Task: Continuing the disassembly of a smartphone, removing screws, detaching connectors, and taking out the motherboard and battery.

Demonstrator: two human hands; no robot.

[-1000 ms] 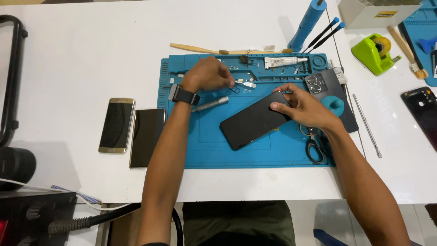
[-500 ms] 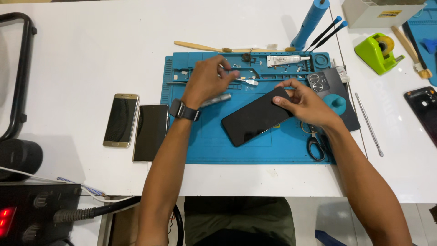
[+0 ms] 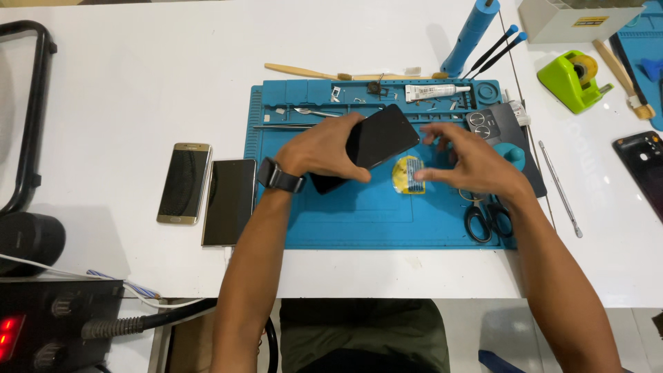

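Observation:
My left hand (image 3: 323, 148), with a dark watch on its wrist, grips a black smartphone (image 3: 376, 140) and holds it tilted above the blue work mat (image 3: 359, 214). A small yellow packet (image 3: 409, 175) lies on the mat just under the phone's right end. My right hand (image 3: 469, 160) hovers over the mat with its fingers spread and nothing in them, its fingertips close to the yellow packet and the phone's edge.
A gold phone (image 3: 184, 182) and a black phone (image 3: 229, 201) lie left of the mat. Scissors (image 3: 485, 215), a phone back cover (image 3: 504, 135), tweezers (image 3: 314, 112) and a glue tube (image 3: 436, 90) sit on the mat. A green tape dispenser (image 3: 573, 81) and a metal pry tool (image 3: 559, 188) are at right.
My left hand moved from the tools at the mat's top and picked the black phone up off the mat. My right hand let go of the phone. The yellow packet is now uncovered.

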